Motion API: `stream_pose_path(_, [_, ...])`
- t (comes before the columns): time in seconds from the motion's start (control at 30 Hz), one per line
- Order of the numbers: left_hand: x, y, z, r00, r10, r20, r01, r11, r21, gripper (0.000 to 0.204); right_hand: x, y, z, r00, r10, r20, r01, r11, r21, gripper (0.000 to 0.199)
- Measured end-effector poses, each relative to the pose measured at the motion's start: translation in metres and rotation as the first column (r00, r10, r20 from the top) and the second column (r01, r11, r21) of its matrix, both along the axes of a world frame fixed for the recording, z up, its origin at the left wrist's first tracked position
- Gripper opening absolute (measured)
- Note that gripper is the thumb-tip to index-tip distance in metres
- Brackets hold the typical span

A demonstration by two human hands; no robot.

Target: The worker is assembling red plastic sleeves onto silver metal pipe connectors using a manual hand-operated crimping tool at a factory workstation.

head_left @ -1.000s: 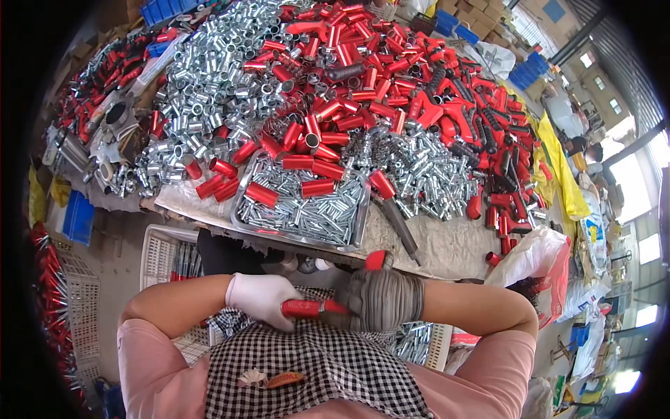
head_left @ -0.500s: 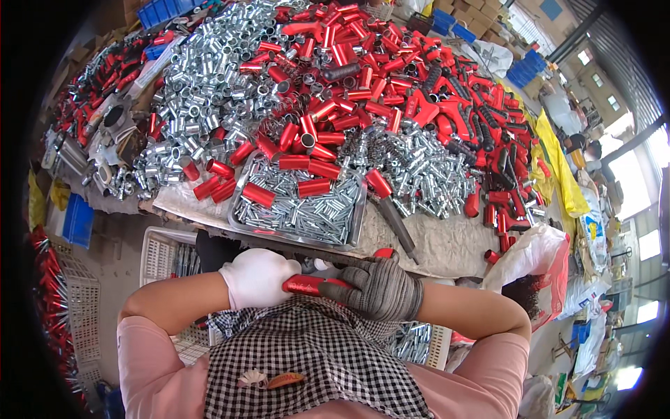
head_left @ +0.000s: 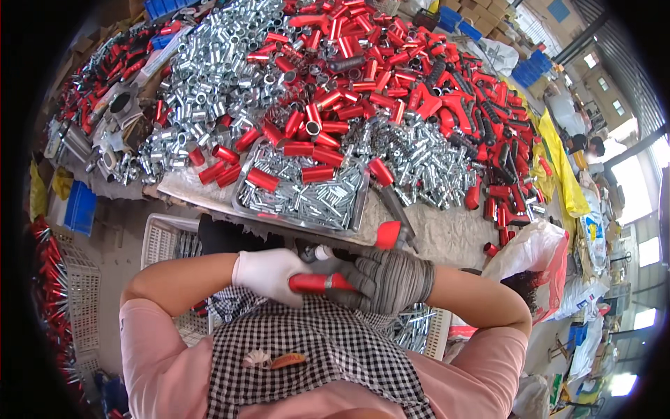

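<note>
In front of my checkered apron (head_left: 314, 349), both hands meet over a red metal tube (head_left: 308, 283). My left hand (head_left: 269, 272), in a white glove, is closed around the tube's left end. A grey striped glove covers my right hand (head_left: 394, 281), whose fingers wrap round the other end. A narrow silvery band shows on the red between them. Above the right hand's knuckles juts a flat red piece (head_left: 388, 235); whether it belongs to the same item is hidden by the glove. Beyond the hands, a metal tray (head_left: 296, 218) holds silvery pins and several red tubes.
Silvery sleeves (head_left: 202, 84) and red tubes (head_left: 366, 86) pile up on the bench, with red and black handles (head_left: 488, 119) at the right. A dark flat bar (head_left: 398, 209) lies beside the tray. Plastic crates (head_left: 160, 241) stand below; a white sack (head_left: 534, 248) is at the right.
The red piece above my right hand now sticks up farther. Both hands have shifted slightly right, and the red between them now shows a silvery band.
</note>
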State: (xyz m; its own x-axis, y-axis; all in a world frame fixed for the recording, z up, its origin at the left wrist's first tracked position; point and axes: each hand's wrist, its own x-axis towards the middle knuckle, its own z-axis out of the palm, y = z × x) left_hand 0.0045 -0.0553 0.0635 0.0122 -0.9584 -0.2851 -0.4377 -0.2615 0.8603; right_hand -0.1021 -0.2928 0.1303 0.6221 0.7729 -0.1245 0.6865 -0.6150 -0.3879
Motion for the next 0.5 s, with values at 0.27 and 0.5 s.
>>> stream_pose_path(0.27, [0.005,-0.003,0.013,0.647,0.342,0.681,-0.182,0.937,-0.298,0.019,-0.004,-0.003,-0.028,0.941,-0.303,0.15,0.282,0.948,0.147,0.059])
stream_pose_path(0.5, [0.024,0.004,0.024,0.501,0.335,0.798,-0.114,0.939,-0.323,0.012,0.007,0.006,-0.07,0.789,-0.353,-0.503,0.606,0.581,0.543,0.059])
